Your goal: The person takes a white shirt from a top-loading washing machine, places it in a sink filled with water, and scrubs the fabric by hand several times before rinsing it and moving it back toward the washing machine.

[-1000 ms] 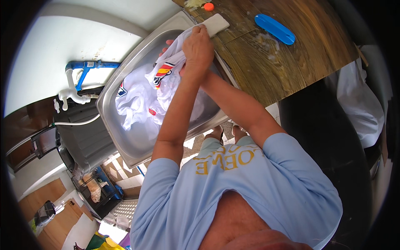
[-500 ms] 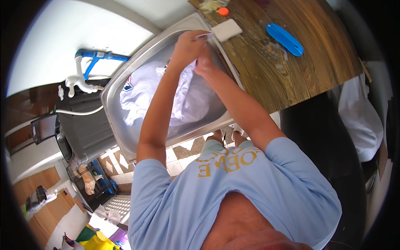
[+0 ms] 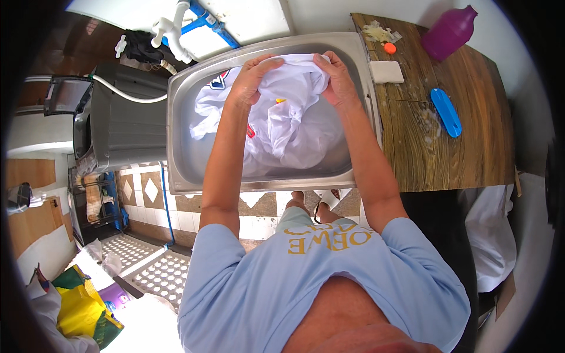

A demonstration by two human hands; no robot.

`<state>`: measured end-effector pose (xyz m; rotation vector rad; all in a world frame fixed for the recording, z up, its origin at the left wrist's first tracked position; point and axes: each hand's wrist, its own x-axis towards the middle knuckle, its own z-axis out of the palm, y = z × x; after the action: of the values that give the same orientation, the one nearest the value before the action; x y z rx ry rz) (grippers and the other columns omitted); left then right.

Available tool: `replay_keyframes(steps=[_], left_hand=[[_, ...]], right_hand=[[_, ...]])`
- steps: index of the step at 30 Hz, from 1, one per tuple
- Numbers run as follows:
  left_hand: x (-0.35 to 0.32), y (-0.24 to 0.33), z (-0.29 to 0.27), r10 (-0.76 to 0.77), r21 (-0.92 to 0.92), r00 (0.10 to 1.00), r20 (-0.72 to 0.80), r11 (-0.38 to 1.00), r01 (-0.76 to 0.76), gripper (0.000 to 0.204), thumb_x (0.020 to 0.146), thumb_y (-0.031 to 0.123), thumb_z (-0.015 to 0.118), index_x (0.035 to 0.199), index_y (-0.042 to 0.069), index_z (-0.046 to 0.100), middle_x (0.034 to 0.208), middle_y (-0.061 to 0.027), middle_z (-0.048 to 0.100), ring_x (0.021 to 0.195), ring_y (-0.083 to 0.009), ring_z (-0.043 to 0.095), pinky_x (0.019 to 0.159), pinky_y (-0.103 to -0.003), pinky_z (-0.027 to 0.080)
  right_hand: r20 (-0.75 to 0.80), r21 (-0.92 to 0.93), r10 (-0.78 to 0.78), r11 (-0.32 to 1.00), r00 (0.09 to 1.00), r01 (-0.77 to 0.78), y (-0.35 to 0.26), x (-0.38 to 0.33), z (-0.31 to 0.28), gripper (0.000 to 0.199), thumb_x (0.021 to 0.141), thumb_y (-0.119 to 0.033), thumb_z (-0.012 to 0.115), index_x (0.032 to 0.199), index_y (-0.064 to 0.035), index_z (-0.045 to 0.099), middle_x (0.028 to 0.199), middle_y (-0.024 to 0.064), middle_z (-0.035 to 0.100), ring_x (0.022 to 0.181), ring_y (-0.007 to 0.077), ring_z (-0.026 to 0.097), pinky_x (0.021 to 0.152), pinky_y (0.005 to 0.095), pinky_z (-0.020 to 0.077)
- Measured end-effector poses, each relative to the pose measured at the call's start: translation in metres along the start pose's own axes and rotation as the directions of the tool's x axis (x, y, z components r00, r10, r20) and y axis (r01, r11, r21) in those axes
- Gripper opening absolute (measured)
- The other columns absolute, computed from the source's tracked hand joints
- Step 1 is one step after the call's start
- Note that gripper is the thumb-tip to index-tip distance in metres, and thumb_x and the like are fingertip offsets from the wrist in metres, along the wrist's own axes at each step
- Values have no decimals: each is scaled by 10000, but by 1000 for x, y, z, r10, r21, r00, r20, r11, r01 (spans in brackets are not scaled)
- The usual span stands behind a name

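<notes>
Pinching white cloth (image 3: 294,132), hands (image 3: 341,82) over steel sink (image 3: 306,181), purple bottle (image 3: 450,32), orange cap (image 3: 389,48), white block (image 3: 386,72) on wooden counter (image 3: 412,165) beside

The left forearm (image 3: 223,162) and right forearm (image 3: 375,162) are extended forward, both inclined inward. The left hand (image 3: 248,82) and right hand (image 3: 341,82) are held apart, nearly level with one another, with the fingers (image 3: 263,62) curled and turned toward the midline (a firm grip is formed on each side). A wider spacing is shown by the elbows (image 3: 219,215) than by the wrists (image 3: 235,107).
</notes>
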<state>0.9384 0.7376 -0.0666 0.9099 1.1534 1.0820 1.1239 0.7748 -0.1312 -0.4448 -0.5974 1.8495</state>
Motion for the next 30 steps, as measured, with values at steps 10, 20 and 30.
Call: replay_keyframes(steps=[10,20,30], left_hand=[[21,-47,-3,122,-193,992,5,974,-119,124,852,128,628,946,46,631,825,-21,638,722,-91,587,654,-237,481],[27,-61,-7,79,-223,996,35,972,-69,146,826,134,674,934,45,633,818,-8,624,724,-76,567,651,-228,471],[37,-92,91,753,701,651,95,414,-581,172,762,189,641,712,28,605,693,-113,645,606,-250,617,607,-343,501]], right_hand=[[-114,88,45,995,992,-35,22,10,-9,170,844,-178,663,823,-77,527,829,53,611,742,156,594,718,311,504],[-77,301,187,941,979,-156,23,17,-22,252,906,-274,566,976,-32,552,956,104,621,882,244,615,831,396,499],[435,316,270,847,859,-427,39,13,-72,459,894,-501,497,866,-52,591,885,102,616,799,220,607,714,360,487]])
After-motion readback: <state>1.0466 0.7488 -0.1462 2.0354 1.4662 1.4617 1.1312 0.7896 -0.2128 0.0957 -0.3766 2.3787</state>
